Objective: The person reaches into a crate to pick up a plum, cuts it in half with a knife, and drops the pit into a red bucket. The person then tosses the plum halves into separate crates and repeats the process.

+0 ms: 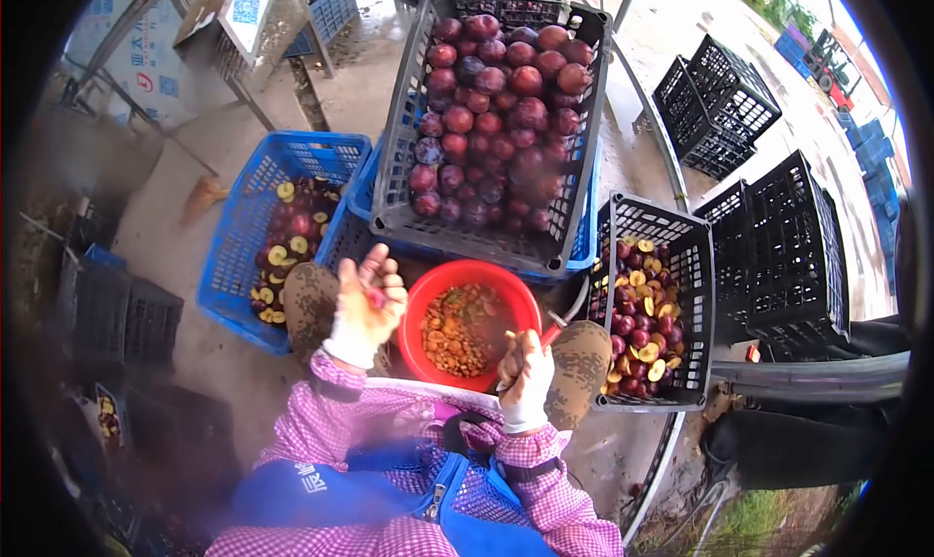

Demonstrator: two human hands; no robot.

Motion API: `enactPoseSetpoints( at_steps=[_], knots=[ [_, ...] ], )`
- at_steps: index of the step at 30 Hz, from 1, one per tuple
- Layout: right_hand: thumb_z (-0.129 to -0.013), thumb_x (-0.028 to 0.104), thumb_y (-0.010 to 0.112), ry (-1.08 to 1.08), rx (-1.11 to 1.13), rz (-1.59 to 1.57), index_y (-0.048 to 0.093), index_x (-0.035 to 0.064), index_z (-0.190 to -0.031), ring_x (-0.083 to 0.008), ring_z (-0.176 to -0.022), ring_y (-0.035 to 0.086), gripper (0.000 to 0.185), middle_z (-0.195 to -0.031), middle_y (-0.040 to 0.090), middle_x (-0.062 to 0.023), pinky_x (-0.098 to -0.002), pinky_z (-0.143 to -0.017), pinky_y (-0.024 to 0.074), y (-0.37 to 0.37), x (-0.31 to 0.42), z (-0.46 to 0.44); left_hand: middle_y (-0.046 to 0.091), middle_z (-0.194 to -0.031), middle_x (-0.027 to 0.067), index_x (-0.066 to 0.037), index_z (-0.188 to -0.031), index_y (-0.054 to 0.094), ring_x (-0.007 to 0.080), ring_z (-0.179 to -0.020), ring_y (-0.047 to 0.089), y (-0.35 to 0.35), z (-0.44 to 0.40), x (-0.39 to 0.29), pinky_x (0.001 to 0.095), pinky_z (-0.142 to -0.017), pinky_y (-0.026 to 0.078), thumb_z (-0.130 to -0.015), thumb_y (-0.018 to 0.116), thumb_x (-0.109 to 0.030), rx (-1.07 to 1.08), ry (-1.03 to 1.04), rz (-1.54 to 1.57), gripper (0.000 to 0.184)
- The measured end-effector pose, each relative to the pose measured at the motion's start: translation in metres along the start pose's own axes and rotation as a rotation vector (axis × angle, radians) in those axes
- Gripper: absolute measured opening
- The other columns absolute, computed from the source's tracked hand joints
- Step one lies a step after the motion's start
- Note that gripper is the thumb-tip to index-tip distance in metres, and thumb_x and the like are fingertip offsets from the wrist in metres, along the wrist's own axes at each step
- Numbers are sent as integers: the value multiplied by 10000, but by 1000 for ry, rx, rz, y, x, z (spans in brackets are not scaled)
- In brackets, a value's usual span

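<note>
The left hand point(368, 304) is raised at the left rim of a red basin point(412, 314), palm partly upturned. Its fingers are half curled and slightly spread. A small reddish piece point(377, 297) is noted in the hollow between the fingers and the palm, below the fingertips; whether it is clamped or merely cradled cannot be told.

The right hand point(526, 370) is positioned at the right rim of the basin, with the fingers folded together. A red-handled metal tool point(552, 335) is clamped in that fist, its handle protruding above the knuckles and its metal part directed away from the wearer. The exact form of the metal end cannot be determined.

Plum pits point(455, 338) and wet residue are contained in the basin, which is placed between two camouflage-clad knees point(582, 367). Beyond it, whole plums point(501, 119) are heaped in a black plastic crate point(397, 168), with blue plastic visible beneath. Cut plums are held in a blue basket point(219, 255) on the left and in a smaller black crate point(702, 309) on the right.
</note>
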State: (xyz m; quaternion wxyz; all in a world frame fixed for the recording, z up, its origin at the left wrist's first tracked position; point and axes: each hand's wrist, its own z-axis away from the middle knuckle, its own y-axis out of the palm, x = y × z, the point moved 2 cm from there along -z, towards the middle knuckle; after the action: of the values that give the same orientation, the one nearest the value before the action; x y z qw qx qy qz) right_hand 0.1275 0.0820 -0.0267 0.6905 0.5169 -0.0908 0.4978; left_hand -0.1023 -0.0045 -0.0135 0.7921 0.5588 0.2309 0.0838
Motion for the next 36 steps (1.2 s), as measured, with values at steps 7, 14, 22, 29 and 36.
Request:
enactPoseSetpoints(
  at_steps=[7,14,22,29,36],
  knots=[
    [-912,193,556,-21,61,104,472,74,-893,-40,-385,300,147,-578,388,53,-203,-348,241,9,-2,17,592,-1070,150,-13,-1125,580,283,-1056,550,7,6,66,359,-901,488,-899,554,-206,-153,-233,155,298],
    [-915,243,549,95,56,237,497,99,-986,-35,-389,308,169,-635,490,28,-189,-357,246,9,4,25,607,-1102,102,-46,-1206,518,217,-957,597,22,12,88,335,-864,495,-912,529,-179,-19,-203,-152,323],
    [-907,236,549,-163,214,263,483,87,-980,-35,-587,369,178,-728,432,49,-180,-509,300,18,20,9,585,-834,19,-51,-1145,538,153,-772,581,19,18,102,286,-679,486,-934,514,-281,-151,-161,-396,313],
    [-944,283,519,-71,44,-99,489,96,-846,-81,-587,411,213,-696,452,17,-234,-547,373,11,30,0,522,-696,-9,-53,-1067,534,145,-667,542,7,11,103,282,-597,440,-943,486,-321,-183,-131,-469,299],
    [-953,236,486,-378,213,-170,383,89,-606,-100,-500,323,391,-552,375,-13,-267,-495,305,35,31,-6,578,-760,-9,-80,-1057,547,134,-708,568,16,17,126,284,-652,472,-938,479,-396,-185,-258,-446,344]
  ],
)
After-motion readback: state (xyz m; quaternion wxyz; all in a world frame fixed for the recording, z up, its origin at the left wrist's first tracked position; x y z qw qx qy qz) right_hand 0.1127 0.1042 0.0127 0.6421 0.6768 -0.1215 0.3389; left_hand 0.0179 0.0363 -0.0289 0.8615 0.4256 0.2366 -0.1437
